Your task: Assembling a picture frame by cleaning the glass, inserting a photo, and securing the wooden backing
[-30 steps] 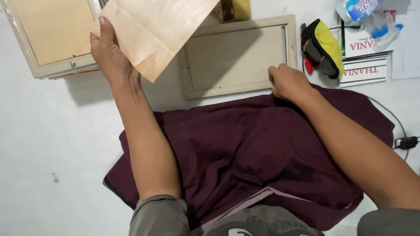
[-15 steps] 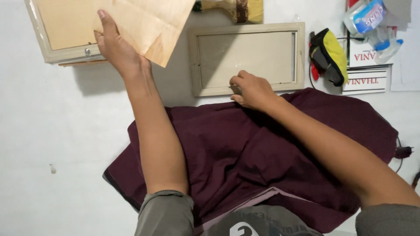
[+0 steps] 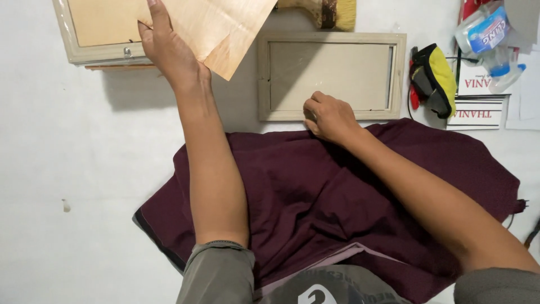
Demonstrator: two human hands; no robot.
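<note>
My left hand (image 3: pixel 169 50) holds a thin light-brown sheet (image 3: pixel 219 28) lifted above the white surface, near the top edge of the view. Under it at the far left lies a pale wooden frame (image 3: pixel 76 53) with a brown backing. My right hand (image 3: pixel 329 115) is curled with its fingers resting on the lower rail of a second pale wooden frame (image 3: pixel 332 76), which lies flat in the middle. A dark maroon cloth (image 3: pixel 337 191) is spread in front of me, under both forearms.
A paint brush (image 3: pixel 332 11) lies beyond the middle frame. At the right are a yellow-and-black object (image 3: pixel 436 79), a plastic bottle (image 3: pixel 489 39) and printed papers (image 3: pixel 478 110). A black cable end (image 3: pixel 520 205) sits at the cloth's right edge.
My right hand has slid left along the frame's lower rail, from its right corner towards the middle. The left hand has kept the brown sheet raised, shifting slightly.
</note>
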